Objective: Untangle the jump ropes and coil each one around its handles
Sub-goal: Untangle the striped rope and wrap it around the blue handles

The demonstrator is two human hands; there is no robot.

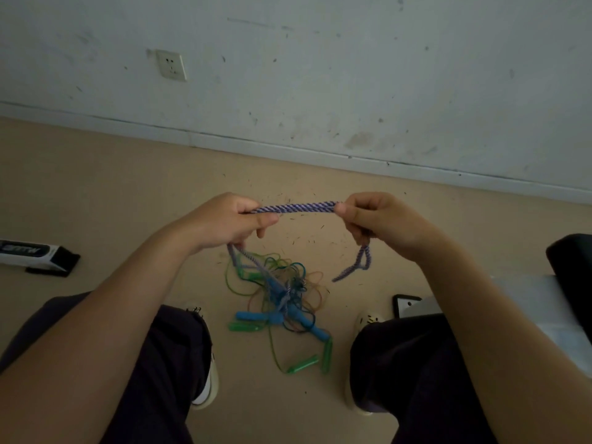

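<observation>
The floor [96, 193] is the stage here, tan and littered with small dark specks, and nearly all the work lies on it in one heap: a tangle of jump ropes [282, 293] sitting between the person's two shoes. Everything below is placed from that tangle. In it thin green, teal and orange-brown cords loop over one another, with blue handles [256, 316] at its near side and green handles [326, 355] trailing out nearer to the person. None of these looks coiled, so I judge the task is at an early stage.

Above the tangle, held up in the air, is the purple braided rope [296, 208]. A doubled stretch of it runs taut between the hands. The left hand [224, 224] is clenched around one end of that stretch, thumb pressed along it; from below the fist the rope drops straight into the tangle, so it seems not yet free. The right hand [381, 219] is likewise closed around the other end, and a short loop hangs loose beneath it, clear of the heap.

Left to do, as I read it: pull purple out, separate the rest, wrap each one.

Containers: a white box [28, 253] lies far left of the tangle; what it holds cannot be seen
</observation>
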